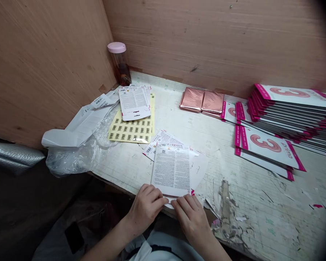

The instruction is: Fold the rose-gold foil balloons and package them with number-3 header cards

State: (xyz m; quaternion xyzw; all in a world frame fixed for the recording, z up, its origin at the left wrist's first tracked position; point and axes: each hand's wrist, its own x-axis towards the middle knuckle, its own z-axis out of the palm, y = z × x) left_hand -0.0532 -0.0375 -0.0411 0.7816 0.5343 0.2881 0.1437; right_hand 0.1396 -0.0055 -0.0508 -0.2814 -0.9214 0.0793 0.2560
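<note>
A white packaging card point(171, 170) with dense printed text lies at the table's near edge, over other printed cards point(164, 139). My left hand point(148, 203) pinches its lower edge, thumb and fingers together. Beside it, my right hand point(191, 217) closes on the same edge, with the two thumbs nearly meeting. A folded white strip shows between the fingertips along that edge. Under the card, to its right, a plain white flap point(200, 168) sticks out.
Barcode label sheets point(130, 131) lie at left under a small card stack point(134, 103), near crumpled plastic point(70, 157) and a lidded bottle point(121, 63). Rose-gold foil packets point(202, 99) lie at the back. Pink-edged number 3 packs point(293, 108) are piled right. Wooden panels point(206, 43) enclose the table.
</note>
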